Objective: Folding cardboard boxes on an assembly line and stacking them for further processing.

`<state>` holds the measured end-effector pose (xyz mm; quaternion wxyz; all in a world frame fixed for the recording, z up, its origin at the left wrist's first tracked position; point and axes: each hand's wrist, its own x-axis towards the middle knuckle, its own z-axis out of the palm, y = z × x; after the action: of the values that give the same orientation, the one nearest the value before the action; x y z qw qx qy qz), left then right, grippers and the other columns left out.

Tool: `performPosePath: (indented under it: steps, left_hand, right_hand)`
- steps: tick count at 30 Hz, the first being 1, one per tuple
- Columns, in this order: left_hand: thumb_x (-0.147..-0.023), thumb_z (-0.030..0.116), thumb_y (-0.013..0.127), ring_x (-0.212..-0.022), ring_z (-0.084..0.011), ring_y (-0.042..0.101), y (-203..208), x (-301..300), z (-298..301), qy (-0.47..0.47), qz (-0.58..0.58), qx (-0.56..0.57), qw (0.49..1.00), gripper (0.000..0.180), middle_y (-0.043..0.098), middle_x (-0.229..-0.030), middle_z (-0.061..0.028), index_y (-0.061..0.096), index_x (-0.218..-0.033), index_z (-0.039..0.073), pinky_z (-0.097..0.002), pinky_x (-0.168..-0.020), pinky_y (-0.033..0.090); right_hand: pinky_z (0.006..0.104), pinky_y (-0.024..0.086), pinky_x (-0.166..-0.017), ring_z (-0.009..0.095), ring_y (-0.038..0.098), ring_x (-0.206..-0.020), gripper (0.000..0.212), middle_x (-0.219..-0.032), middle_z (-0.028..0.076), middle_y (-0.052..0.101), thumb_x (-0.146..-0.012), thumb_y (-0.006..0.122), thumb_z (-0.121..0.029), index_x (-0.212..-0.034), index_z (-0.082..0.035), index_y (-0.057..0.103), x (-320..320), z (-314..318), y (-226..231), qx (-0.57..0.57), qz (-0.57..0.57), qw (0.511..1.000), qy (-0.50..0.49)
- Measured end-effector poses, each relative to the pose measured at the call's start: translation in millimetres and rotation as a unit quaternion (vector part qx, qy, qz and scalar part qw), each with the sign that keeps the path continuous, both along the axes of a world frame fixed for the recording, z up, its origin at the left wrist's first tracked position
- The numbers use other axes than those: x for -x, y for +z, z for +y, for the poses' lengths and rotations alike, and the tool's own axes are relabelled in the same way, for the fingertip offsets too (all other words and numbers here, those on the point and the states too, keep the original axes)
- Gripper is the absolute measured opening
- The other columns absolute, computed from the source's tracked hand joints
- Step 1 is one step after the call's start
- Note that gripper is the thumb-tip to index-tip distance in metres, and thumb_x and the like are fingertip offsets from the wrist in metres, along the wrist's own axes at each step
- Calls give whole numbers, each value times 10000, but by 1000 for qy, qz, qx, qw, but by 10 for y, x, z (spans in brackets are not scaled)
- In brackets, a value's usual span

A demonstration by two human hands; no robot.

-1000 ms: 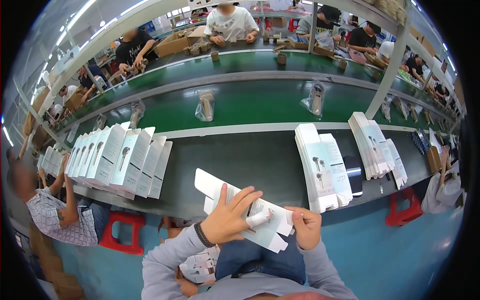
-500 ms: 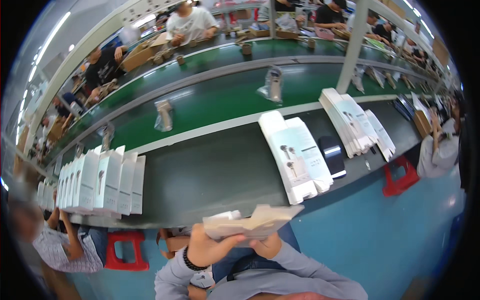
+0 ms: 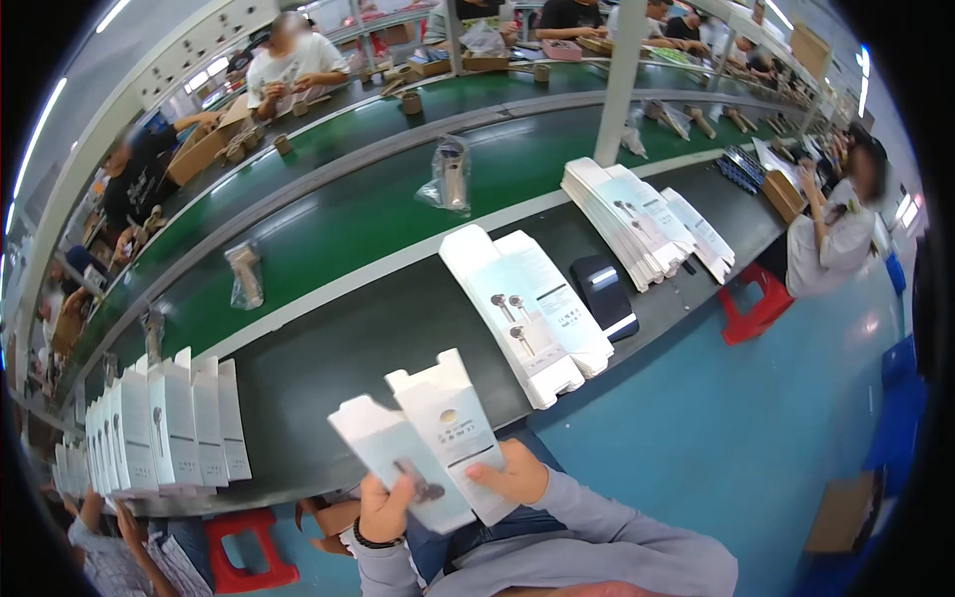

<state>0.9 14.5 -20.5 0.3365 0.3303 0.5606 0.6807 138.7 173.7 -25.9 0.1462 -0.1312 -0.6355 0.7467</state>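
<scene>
Gripping w/ both hands: L hand (image 3: pixel 386 509) pinches one panel, R hand (image 3: pixel 514 474) the other, of a pale blue-and-white carton (image 3: pixel 435 438), held at the bench (image 3: pixel 318 368) edge, near L side of the flat carton stack (image 3: pixel 527 318). Approx. 1 sec ago, carton lay flat under a spread L hand; ½ sec ago it tipped edge-on; now two printed panels face up, angled apart, each w/ its own thumb on top. For the work in hand, that reads as handling mid-way: carton turned, not yet squared up. Fingers beneath hidden. Dark phone-like device (image 3: pixel 604 297) sits just R of stack; standing cartons (image 3: pixel 169 428) line up well L of it; bagged item (image 3: pixel 453 174) rests beyond it on green belt (image 3: pixel 348 244).
</scene>
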Motion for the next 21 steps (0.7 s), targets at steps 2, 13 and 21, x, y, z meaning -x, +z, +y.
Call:
performPosePath:
  steps: [2,13,21]
  left_hand:
    - [-785,314,639,-1083,-251,482,-60,-14,44,-52,-132,-125,982,705,439,-1235,-166,289,-1307,-6,-371,-893,406]
    - [-522,597,759,-1296,-321,234,-16,-241,282,50,20,34,998,1267,175,-1402,-237,43,-1389,14,-415,-1060,165]
    - [-755,754,262,-1297,-309,231,-10,-358,253,80,179,-98,976,1031,183,-1411,-187,64,-1373,-48,-394,-1056,166]
  right_hand:
    - [269,483,-679,151,623,-741,340,-832,110,651,-848,586,-243,-1063,21,569,23,-45,-66,88,18,996,10]
    - [344,331,-951,270,436,-1147,910,-1254,180,413,-733,654,-474,-1359,-33,163,59,-17,-94,-6,132,990,-52]
    - [348,262,-1013,235,321,-1249,976,-1360,158,315,-738,706,-350,-1390,-4,68,80,-178,-73,-31,127,991,11]
